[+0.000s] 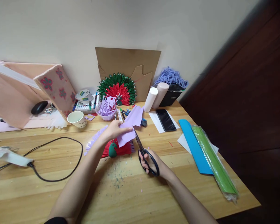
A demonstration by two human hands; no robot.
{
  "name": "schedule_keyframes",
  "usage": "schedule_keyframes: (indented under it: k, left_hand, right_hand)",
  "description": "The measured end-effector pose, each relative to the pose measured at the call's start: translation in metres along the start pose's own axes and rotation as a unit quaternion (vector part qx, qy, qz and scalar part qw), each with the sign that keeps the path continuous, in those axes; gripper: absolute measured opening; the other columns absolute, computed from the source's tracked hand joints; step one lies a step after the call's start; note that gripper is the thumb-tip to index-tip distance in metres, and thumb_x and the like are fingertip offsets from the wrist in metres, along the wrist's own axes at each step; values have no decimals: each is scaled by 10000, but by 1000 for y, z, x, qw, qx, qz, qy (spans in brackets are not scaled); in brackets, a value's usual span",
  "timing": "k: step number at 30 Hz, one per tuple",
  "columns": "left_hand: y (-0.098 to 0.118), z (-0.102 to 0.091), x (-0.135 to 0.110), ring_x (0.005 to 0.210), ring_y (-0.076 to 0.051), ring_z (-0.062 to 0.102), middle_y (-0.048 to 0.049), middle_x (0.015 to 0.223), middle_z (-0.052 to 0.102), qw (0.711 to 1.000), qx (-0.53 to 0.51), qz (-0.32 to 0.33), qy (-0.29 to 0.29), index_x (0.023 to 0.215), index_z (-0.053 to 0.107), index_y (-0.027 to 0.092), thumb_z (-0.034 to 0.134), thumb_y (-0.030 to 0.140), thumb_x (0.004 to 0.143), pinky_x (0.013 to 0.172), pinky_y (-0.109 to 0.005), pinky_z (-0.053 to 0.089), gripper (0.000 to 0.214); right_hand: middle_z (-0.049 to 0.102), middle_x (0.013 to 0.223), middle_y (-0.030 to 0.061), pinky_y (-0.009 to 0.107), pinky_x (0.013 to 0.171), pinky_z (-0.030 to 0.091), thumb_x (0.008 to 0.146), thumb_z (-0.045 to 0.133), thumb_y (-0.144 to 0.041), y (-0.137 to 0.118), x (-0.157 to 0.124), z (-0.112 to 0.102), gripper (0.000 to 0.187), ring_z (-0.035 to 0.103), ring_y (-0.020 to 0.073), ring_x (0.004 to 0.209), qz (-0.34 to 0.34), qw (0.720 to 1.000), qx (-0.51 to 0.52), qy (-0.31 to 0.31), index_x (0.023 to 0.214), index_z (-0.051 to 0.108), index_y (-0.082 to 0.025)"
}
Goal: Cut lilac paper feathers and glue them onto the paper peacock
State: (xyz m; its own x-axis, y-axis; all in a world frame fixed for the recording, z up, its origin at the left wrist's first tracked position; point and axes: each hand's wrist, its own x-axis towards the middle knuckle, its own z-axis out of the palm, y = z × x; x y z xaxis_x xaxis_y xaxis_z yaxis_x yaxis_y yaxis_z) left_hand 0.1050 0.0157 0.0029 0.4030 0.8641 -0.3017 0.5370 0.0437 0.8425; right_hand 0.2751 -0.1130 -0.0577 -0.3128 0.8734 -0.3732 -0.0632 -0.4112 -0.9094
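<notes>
My left hand point(114, 129) pinches a piece of lilac paper point(130, 126) and holds it up over the wooden table point(130, 193). My right hand point(151, 163) grips black-handled scissors point(146, 154), fingers through the loops, with the blades pointing up into the lower right edge of the lilac paper. Under the paper lies a small paper bird point(116, 148) with a green body and red fan tail, beside a fringed lilac strip point(94, 141).
A black cable point(60, 158) loops at the left from a glue gun point(9, 155). A paper cup point(77, 119), a bowl of lilac scraps point(106, 109), markers, a phone point(165, 119), two rolls, and blue point(193, 144) and green point(212, 155) paper lie around. A red-green fan leans on cardboard.
</notes>
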Motion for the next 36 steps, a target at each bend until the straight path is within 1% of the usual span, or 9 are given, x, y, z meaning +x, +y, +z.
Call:
schedule_keyframes:
  k: [5,9,17,22,24,27,31,33,36]
  left_hand:
    - [-6,-5,-1,503,-122,501,-40,612,612,997,1,31,-66,705,660,108,676,501,600,441,-214,329,406]
    - [-3,-4,-3,546,-133,545,-50,689,655,993,-26,46,-108,737,671,125,670,460,628,487,-216,381,353]
    - [-1,-8,-5,474,-131,522,-64,630,659,994,-65,24,-82,708,703,123,725,380,574,433,-214,348,290]
    - [-8,-8,4,604,-128,560,-64,721,667,988,-152,39,-16,753,709,131,740,393,582,529,-198,399,314]
    - [-8,-6,7,649,-124,574,-65,774,662,966,-259,3,-24,832,696,132,706,455,626,573,-203,431,384]
    - [-7,2,10,666,-132,594,-63,783,644,894,-428,-82,-102,870,652,129,645,555,661,612,-249,483,475]
    - [-2,21,8,741,-162,622,-50,750,622,796,-563,-159,-157,783,596,117,681,431,698,751,-367,514,336]
    - [2,33,5,719,-136,619,-34,727,613,765,-602,-177,-143,766,591,121,695,294,718,754,-333,516,208]
    - [10,51,1,613,-73,582,-14,713,606,741,-635,-185,-116,751,608,131,707,154,696,591,-184,486,116]
  right_hand:
    - [422,476,-66,189,387,348,543,273,-891,7,-5,-4,761,408,59,372,-32,996,-40,-66,740,429,-172]
    - [425,480,-62,193,396,345,531,254,-899,6,-7,-1,775,410,61,373,-29,997,-34,-70,736,429,-172]
    - [350,463,-91,168,311,336,526,505,-817,4,-2,1,653,331,41,349,0,1000,-15,-23,681,420,-188]
    - [340,459,-94,153,293,325,553,510,-797,0,-3,-1,630,303,32,344,-18,1000,-19,-14,680,421,-186]
    - [351,432,-94,155,302,335,548,481,-818,-3,-4,-4,650,300,29,332,-40,999,-11,-5,671,422,-183]
    - [367,400,-95,155,296,320,527,458,-841,-5,-3,-9,675,311,29,299,-64,998,18,18,663,415,-182]
    - [373,370,-96,164,275,310,492,475,-850,-4,1,-17,688,338,46,265,-82,992,80,60,657,411,-186]
    - [373,359,-96,163,263,300,481,479,-853,-4,2,-20,691,337,47,248,-86,989,91,84,644,412,-185]
    - [374,349,-95,159,259,290,483,495,-844,-4,2,-21,681,343,51,238,-84,987,96,102,633,411,-185]
